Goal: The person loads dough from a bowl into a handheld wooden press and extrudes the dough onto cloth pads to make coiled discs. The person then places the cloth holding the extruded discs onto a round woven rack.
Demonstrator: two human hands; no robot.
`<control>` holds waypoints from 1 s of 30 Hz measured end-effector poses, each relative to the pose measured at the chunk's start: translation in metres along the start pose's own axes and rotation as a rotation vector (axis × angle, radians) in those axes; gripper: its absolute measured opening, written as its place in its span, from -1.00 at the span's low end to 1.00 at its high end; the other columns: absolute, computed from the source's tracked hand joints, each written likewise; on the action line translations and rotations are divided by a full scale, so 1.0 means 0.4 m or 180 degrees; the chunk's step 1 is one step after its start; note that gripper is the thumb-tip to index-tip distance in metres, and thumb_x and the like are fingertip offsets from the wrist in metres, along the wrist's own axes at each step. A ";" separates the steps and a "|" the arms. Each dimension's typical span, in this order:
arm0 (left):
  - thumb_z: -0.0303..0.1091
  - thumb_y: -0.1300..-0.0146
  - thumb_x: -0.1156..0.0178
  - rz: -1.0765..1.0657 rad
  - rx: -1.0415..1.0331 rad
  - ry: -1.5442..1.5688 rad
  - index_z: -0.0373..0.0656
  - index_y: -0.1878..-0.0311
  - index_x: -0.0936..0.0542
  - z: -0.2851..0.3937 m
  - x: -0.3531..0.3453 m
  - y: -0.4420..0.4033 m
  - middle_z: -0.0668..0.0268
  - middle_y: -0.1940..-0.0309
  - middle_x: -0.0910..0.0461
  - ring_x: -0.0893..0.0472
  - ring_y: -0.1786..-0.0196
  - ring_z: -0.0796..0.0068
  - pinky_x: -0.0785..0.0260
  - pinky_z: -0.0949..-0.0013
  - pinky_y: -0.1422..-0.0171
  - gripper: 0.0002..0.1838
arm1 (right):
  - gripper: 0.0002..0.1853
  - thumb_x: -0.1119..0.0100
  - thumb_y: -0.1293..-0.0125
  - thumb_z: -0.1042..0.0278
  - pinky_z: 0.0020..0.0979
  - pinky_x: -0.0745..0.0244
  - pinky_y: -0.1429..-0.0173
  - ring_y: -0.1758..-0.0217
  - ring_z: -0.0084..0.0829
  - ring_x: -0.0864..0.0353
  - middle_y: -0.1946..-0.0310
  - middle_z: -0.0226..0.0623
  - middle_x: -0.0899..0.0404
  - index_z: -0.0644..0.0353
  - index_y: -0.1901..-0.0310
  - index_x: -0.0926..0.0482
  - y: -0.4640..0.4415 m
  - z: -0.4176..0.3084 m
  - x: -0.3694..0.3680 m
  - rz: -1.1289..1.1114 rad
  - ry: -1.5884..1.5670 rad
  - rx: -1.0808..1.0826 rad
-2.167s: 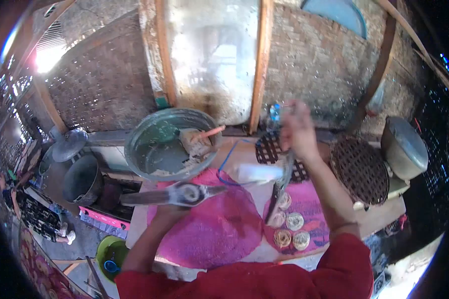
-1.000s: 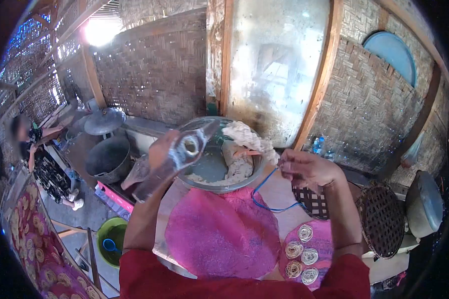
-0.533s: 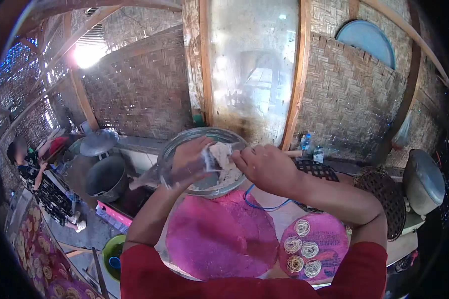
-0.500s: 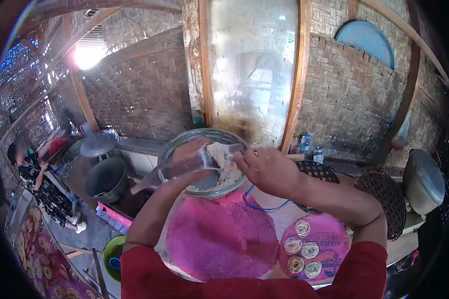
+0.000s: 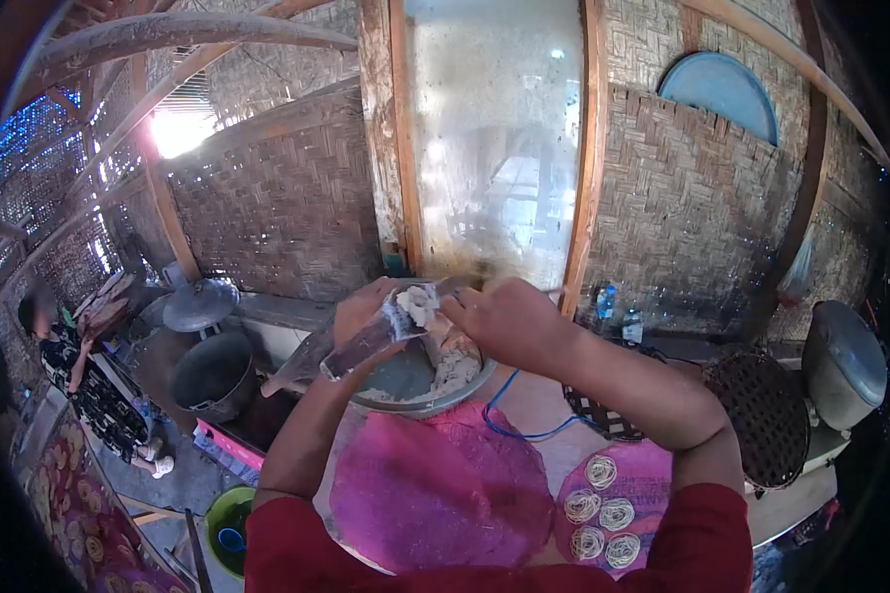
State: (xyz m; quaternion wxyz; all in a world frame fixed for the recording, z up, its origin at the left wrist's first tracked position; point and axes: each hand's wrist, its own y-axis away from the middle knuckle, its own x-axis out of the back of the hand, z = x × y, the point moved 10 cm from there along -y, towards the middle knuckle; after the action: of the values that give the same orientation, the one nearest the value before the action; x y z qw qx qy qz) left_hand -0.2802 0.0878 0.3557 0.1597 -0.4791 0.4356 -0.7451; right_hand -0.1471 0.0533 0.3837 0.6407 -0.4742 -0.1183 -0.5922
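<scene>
My left hand (image 5: 361,314) is wrapped round a clear, tube-like container (image 5: 366,346), held tilted over a wide grey basin (image 5: 430,407). Pale crumbly dough (image 5: 420,304) fills its upper mouth. Close to that mouth, my right hand (image 5: 509,321) has its fingers curled in; whatever they pinch is hidden. More dough (image 5: 457,368) lies in the basin's right side. Below the basin is a round pink mat (image 5: 445,484). A smaller pink mat (image 5: 653,484) to the right carries several coiled noodle nests (image 5: 617,514).
At left stand a dark pot (image 5: 213,376), a lidded pan (image 5: 200,306) and a green bucket (image 5: 229,529). Another person (image 5: 89,385) is beyond them. Woven baskets (image 5: 756,415) and a large metal pot (image 5: 841,361) are at right. A blue cord (image 5: 534,433) crosses the surface.
My right hand has moved slightly left and up beside the container's mouth. The container stays over the basin in my left hand. The view has shifted slightly.
</scene>
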 end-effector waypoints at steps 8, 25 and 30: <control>0.03 -0.02 -0.29 0.0253 -0.0085 -0.1630 0.03 0.07 -0.58 -0.111 -0.035 -0.048 0.28 0.14 -0.64 -0.63 0.13 0.34 -0.47 0.26 0.05 -0.56 | -0.61 0.03 -0.16 0.55 -0.13 -0.48 0.24 0.29 0.00 -0.60 0.43 -0.04 -0.54 0.19 -0.07 -0.45 0.009 0.191 0.015 0.1259 -0.1441 -0.1591; -0.10 0.08 -0.34 0.0402 0.0953 -0.1243 -0.10 0.13 -0.54 -0.172 -0.023 -0.066 0.14 0.24 -0.58 -0.62 0.26 0.09 -0.48 0.15 0.23 -0.56 | -0.58 0.07 -0.28 0.58 -0.40 -0.46 0.26 0.35 -0.35 -0.62 0.37 -0.07 -0.60 0.24 -0.20 -0.41 0.070 0.062 -0.258 0.1241 -0.3467 -0.2004; -0.17 -0.01 -0.26 0.0708 0.0476 -0.1057 -0.14 0.18 -0.55 -0.181 0.059 -0.060 0.24 0.34 -0.60 -0.60 0.29 0.20 -0.46 0.23 0.20 -0.67 | -0.64 0.06 -0.40 0.42 -0.59 -0.35 0.38 0.43 -0.65 -0.44 0.44 -0.40 -0.54 0.21 -0.21 -0.42 0.101 0.063 -0.218 0.0488 -0.4960 -0.2157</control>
State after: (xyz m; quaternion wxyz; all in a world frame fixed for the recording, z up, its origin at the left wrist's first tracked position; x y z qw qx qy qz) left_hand -0.3492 0.1221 0.3768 0.3456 -0.5311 0.3970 -0.6640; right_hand -0.1251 0.1224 0.3157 0.2382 -0.9190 -0.3092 -0.0553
